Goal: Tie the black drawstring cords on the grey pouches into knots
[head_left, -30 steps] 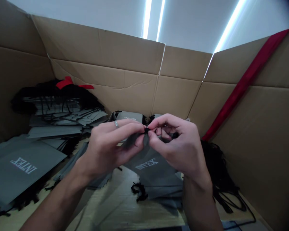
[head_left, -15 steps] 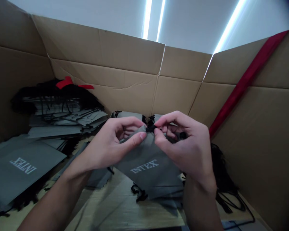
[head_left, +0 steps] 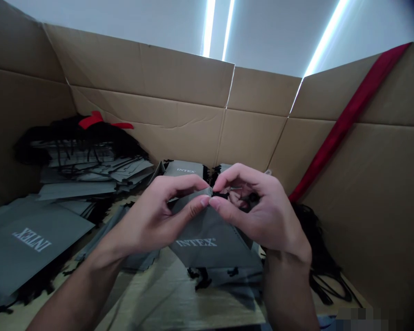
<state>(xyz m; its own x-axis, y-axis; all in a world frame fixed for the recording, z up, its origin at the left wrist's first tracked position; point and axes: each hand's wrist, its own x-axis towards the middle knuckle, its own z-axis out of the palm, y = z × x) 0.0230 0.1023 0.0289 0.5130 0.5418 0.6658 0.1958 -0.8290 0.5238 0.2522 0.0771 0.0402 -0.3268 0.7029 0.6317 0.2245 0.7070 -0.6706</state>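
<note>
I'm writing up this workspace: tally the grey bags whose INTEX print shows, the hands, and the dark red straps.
Held bag, left-side bag and back bag: 3
Left hand and right hand: 2
Dark red strap: 1
Total: 6

On the held grey pouch (head_left: 210, 225), the brand name INTEX stood in white serif capitals on the lower part of the front, right way up, with a tiny raised mark after the X that was too small to make out. The same word lay upside down on the large grey pouch (head_left: 51, 225) at the left, its line sloping down toward the right, with another small mark beside its X. A third INTEX, smaller and right way up, ran across the back pouch (head_left: 174, 166), beyond the held one
</note>
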